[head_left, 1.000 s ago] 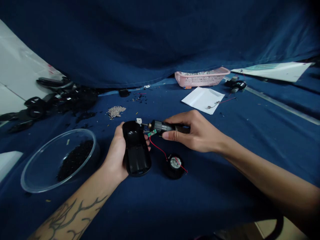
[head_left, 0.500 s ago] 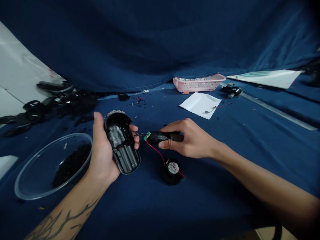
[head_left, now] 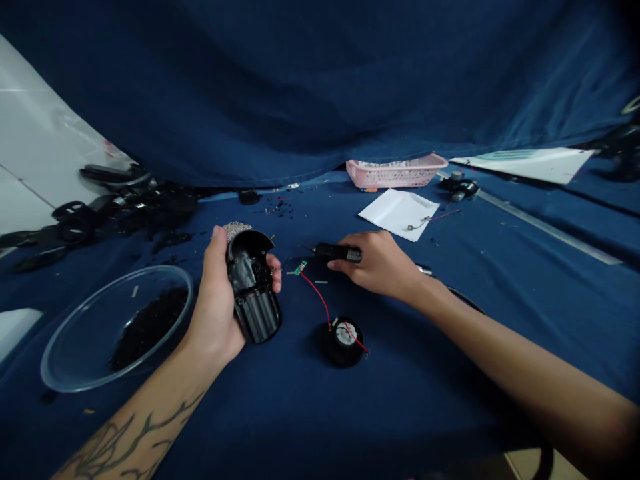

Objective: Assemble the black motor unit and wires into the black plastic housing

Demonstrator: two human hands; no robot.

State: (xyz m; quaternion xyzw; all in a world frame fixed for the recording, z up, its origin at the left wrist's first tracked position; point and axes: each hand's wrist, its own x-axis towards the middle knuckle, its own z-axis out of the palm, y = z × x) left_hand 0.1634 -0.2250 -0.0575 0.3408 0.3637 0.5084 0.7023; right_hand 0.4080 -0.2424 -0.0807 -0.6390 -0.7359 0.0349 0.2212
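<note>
My left hand [head_left: 220, 307] is wrapped round a black plastic casing [head_left: 257, 317], its hollow inside and ribbed lower section facing up. A thin wire runs from the casing's right side to a small green circuit board [head_left: 301, 267]. From the board a red wire [head_left: 320, 298] leads down to a round black part with a pale centre [head_left: 346, 335], lying on the cloth. My right hand [head_left: 377, 260] is closed round a black corded electric screwdriver [head_left: 333, 252]. Its thin tip points left, above the board and apart from the casing.
On the left stand a clear plastic tub [head_left: 117, 327] of small black pieces and a heap of black parts [head_left: 145, 207]. Small silver pieces [head_left: 235, 230] lie behind the casing. Farther back are white paper [head_left: 400, 210], a pink basket [head_left: 395, 175] and a motor-like part [head_left: 460, 188].
The screwdriver has drawn back to the right and up, away from the casing and circuit board. My left hand and the casing have shifted slightly right in view.
</note>
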